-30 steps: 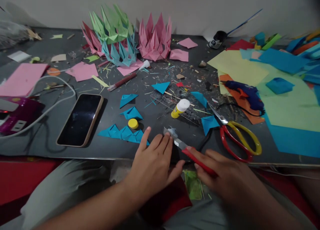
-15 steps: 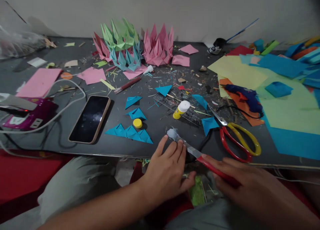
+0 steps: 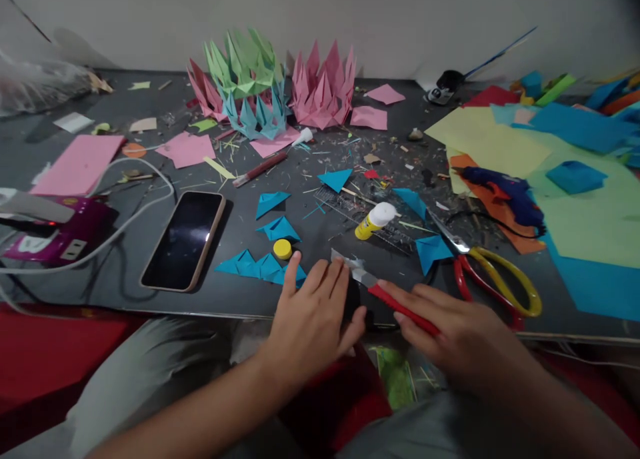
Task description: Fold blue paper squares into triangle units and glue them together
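My right hand (image 3: 445, 319) is wrapped round the red handle of a knife (image 3: 367, 279), whose blade lies low over the table by a whitish smear. Beside the blade rests my left hand (image 3: 313, 312), fingers stretched out on the table and fingertips near the blade tip; nothing shows in it. A row of folded blue paper (image 3: 245, 264) lies just left of it, partly behind its fingers, with a yellow cap (image 3: 283, 248) above. An open glue stick (image 3: 375, 220) stands tilted-looking behind the blade. More blue folded pieces (image 3: 336, 180) lie around.
A phone (image 3: 183, 240) lies at left near a purple adapter (image 3: 65, 229) and cables. Scissors (image 3: 495, 279), a blue glue gun (image 3: 505, 196) and coloured sheets (image 3: 590, 272) are at right. Green (image 3: 245, 66) and pink (image 3: 324, 92) paper crowns stand at the back.
My left hand has moved left, nearer the blue row. The knife and my right hand have also shifted left and slightly up. The view has shifted slightly.
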A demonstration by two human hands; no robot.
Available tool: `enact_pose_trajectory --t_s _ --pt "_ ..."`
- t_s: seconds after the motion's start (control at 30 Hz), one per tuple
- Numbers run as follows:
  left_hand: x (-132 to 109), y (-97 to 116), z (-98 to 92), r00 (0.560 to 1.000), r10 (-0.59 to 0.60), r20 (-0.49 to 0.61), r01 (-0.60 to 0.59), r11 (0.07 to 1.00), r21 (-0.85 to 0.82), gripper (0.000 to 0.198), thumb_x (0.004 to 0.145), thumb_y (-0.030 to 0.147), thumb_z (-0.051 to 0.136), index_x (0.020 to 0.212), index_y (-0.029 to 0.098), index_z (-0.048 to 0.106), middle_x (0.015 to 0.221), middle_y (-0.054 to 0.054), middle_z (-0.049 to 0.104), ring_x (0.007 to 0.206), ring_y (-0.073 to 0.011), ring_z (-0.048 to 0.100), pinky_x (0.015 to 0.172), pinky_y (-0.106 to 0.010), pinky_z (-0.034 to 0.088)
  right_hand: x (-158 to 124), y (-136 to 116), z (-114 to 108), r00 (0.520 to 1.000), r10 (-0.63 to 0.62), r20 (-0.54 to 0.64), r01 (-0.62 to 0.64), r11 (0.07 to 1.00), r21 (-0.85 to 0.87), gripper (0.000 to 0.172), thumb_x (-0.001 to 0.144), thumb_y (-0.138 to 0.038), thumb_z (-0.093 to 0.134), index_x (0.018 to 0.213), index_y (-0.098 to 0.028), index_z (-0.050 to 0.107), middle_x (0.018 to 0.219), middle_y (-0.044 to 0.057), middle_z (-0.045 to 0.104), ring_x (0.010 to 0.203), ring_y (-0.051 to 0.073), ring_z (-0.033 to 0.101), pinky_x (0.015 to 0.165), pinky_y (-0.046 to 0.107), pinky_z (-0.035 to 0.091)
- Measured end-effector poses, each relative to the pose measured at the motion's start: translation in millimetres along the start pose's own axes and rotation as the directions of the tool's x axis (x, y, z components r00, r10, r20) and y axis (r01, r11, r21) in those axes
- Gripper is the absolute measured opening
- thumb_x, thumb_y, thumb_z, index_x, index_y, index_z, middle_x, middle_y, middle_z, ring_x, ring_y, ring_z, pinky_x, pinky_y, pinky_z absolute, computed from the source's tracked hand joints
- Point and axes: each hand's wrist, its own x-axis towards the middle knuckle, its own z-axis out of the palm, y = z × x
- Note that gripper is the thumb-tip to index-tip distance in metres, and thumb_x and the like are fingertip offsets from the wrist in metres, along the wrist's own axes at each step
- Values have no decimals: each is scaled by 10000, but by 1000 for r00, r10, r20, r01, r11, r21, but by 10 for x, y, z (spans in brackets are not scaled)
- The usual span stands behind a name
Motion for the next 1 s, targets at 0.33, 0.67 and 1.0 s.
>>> enact_pose_trajectory --t_s 0.33,0.67,1.0 --pt "-41 88 89 998 54 -26 -54 999 -2 385 849 330 417 1109 101 584 1136 -67 625 963 -186 554 1058 -376 190 -186 -83 20 980 89 175 -90 996 -5 409 860 -273 373 1250 -309 492 750 -14 621 506 119 615 383 208 401" --pt "-88 273 155 988 150 -34 -150 989 7 408 862 331 384 1119 77 574 1170 -96 602 971 -178 542 1030 -358 235 -421 30 -62 984 76 162 -73 997 -26 416 841 -311 394 1241 -285 505 729 -6 651 482 131 607 382 236 434" --pt "-58 287 100 967 250 -52 -253 964 -81 425 889 362 338 1178 107 516 1191 -44 586 1052 -152 485 1100 -400 12 -611 400 -222 1000 2 10 -1 993 -119 379 833 -401 406 1185 -393 549 882 -13 708 665 188 674 466 257 513"
